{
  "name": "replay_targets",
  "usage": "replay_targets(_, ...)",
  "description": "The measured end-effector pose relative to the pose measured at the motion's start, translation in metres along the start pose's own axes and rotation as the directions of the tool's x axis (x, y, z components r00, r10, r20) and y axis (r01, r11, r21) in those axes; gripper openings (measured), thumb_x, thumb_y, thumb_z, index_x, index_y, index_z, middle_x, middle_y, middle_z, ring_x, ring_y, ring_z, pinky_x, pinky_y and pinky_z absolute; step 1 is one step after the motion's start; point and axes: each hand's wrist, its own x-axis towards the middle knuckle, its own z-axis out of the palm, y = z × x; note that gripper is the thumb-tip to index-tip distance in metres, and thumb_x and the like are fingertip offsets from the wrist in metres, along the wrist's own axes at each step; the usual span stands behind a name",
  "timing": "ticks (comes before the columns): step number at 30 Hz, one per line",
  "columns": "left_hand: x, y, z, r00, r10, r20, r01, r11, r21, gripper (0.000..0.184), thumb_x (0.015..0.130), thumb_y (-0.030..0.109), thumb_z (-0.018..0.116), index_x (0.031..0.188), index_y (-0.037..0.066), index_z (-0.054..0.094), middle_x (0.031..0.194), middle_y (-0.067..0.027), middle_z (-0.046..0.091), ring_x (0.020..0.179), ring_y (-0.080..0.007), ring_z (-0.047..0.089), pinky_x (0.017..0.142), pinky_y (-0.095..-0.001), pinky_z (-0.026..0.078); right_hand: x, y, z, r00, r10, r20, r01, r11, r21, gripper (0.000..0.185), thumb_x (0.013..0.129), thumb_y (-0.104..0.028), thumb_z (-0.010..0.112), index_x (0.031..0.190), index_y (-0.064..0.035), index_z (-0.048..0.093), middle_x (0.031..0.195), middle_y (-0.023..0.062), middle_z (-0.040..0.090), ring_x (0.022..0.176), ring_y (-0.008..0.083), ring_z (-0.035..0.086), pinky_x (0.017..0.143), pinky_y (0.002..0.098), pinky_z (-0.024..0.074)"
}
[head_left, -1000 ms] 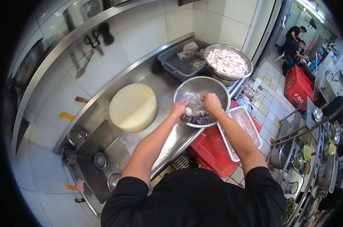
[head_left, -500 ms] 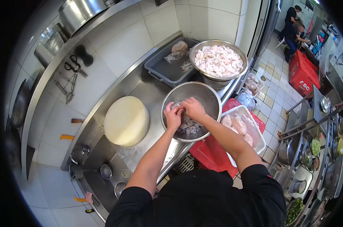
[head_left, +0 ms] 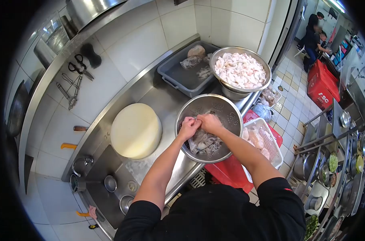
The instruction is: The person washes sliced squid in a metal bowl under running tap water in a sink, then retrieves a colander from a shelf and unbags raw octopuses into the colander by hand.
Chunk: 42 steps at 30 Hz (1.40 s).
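A perforated steel colander [head_left: 229,116] sits at the counter's front edge, with greyish, wet-looking pieces [head_left: 205,143] in it. Over its left part, my left hand [head_left: 189,127] is closed, the fingers pinched on something too small to make out. My right hand [head_left: 210,122] is closed too, its fingertips meeting those of the left. A steel bowl heaped with whitish-pink pieces [head_left: 240,70] stands behind the colander. To the left lies a thick round cutting board [head_left: 136,130].
A grey tub [head_left: 178,78] holds a few pieces at the back. The sink [head_left: 110,164] is at lower left. A white basket [head_left: 273,146] with pale meat rests on something red at right. Scissors [head_left: 81,67] hang on the wall. People [head_left: 313,42] are in the far background.
Both hands have come together, fingertips meeting, after being apart over the grey pieces a second ago. The view has shifted slightly.
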Motion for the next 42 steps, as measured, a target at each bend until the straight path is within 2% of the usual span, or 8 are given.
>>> replay_targets(9, 0.005, 0.009, -0.024, 0.969, 0.023, 0.247, -0.018, 1.0, -0.025, 0.051, 0.08, 0.045, 0.082, 0.06, 0.006, 0.055, 0.108, -0.0166, 0.061, 0.102, -0.0309, 0.057, 0.09, -0.0398, 0.048, 0.006, 0.011, 0.005, 0.991, -0.077, 0.108, 0.092, 0.987, -0.135, 0.017, 0.083, -0.03, 0.065, 0.091, -0.0156, 0.062, 0.082, 0.0127, 0.072, 0.076, 0.0375, 0.071, 0.065, 0.0519, 0.0557)
replay_targets(15, -0.014, 0.026, -0.032, 0.925, 0.259, 0.28, -0.332, 0.907, 0.259, 0.048, 0.077, 0.042, 0.081, 0.061, 0.005, 0.056, 0.107, -0.017, 0.064, 0.106, -0.0371, 0.056, 0.091, -0.0461, 0.048, 0.002, 0.014, 0.003, 0.99, -0.01, 0.139, 0.033, 0.986, -0.165, 0.013, 0.083, -0.023, 0.062, 0.094, -0.0165, 0.065, 0.085, 0.0154, 0.073, 0.078, 0.0372, 0.071, 0.069, 0.0533, 0.0552)
replay_targets(21, -0.025, 0.012, -0.005, 0.996, -0.015, -0.092, 0.016, 1.0, 0.007, 0.028, 0.083, 0.029, 0.08, 0.071, 0.006, 0.069, 0.092, -0.0115, 0.067, 0.087, -0.0257, 0.063, 0.075, -0.0377, 0.05, -0.009, 0.036, 0.017, 1.0, 0.027, 0.015, -0.027, 1.0, -0.004, 0.029, 0.085, -0.023, 0.068, 0.112, -0.0132, 0.063, 0.088, 0.0158, 0.074, 0.086, 0.0339, 0.073, 0.076, 0.0492, 0.0556)
replay_targets(24, -0.025, 0.025, -0.005, 0.95, -0.296, 0.101, 0.313, 0.901, -0.301, 0.02, 0.09, 0.022, 0.076, 0.077, 0.006, 0.073, 0.089, -0.0034, 0.069, 0.085, -0.0143, 0.061, 0.073, -0.0323, 0.049, -0.019, 0.032, 0.01, 1.0, 0.007, -0.028, 0.002, 0.949, 0.314, 0.051, 0.083, -0.014, 0.075, 0.131, -0.0073, 0.056, 0.093, 0.0134, 0.076, 0.089, 0.029, 0.072, 0.082, 0.0435, 0.0548)
replay_targets(30, -0.019, 0.006, 0.005, 0.923, -0.301, 0.24, 0.384, 0.672, -0.634, 0.014, 0.096, 0.016, 0.068, 0.09, 0.004, 0.073, 0.092, 0.0007, 0.07, 0.088, -0.0103, 0.061, 0.082, -0.0262, 0.047, -0.024, 0.016, 0.009, 0.928, 0.274, 0.254, -0.368, 0.559, 0.743, 0.056, 0.096, 0.002, 0.062, 0.148, -0.0025, 0.041, 0.1, 0.0099, 0.076, 0.097, 0.0125, 0.067, 0.087, 0.0275, 0.0524)
replay_targets(33, -0.022, 0.006, -0.004, 0.963, -0.125, 0.238, 0.234, 0.826, -0.514, 0.019, 0.098, 0.021, 0.066, 0.093, 0.006, 0.075, 0.09, 0.0036, 0.068, 0.091, -0.0076, 0.058, 0.083, -0.0251, 0.045, -0.025, 0.026, 0.03, 0.944, 0.187, 0.271, -0.329, 0.5, 0.801, 0.047, 0.098, 0.001, 0.058, 0.143, -0.0036, 0.045, 0.093, 0.0058, 0.072, 0.088, 0.011, 0.065, 0.082, 0.027, 0.052)
replay_targets(37, -0.02, -0.001, 0.002, 0.988, 0.154, 0.031, -0.156, 0.987, 0.036, 0.038, 0.105, 0.03, 0.053, 0.098, 0.0, 0.074, 0.102, -0.0115, 0.066, 0.102, -0.0251, 0.063, 0.09, -0.0366, 0.049, -0.023, 0.022, 0.04, 0.916, 0.188, 0.353, -0.392, 0.596, 0.7, 0.035, 0.1, -0.002, 0.052, 0.135, -0.0044, 0.049, 0.086, 0.0014, 0.064, 0.081, 0.0089, 0.059, 0.076, 0.0253, 0.0477)
replay_targets(42, -0.022, 0.002, 0.005, 0.988, 0.077, -0.135, -0.063, 0.993, 0.103, 0.042, 0.102, 0.035, 0.056, 0.09, -0.001, 0.073, 0.102, -0.0214, 0.065, 0.098, -0.0368, 0.063, 0.089, -0.0431, 0.049, -0.024, 0.012, 0.05, 0.965, 0.147, 0.217, -0.262, 0.588, 0.765, 0.056, 0.091, -0.002, 0.065, 0.142, -0.0039, 0.043, 0.083, 0.0006, 0.063, 0.077, 0.009, 0.056, 0.075, 0.0241, 0.046)
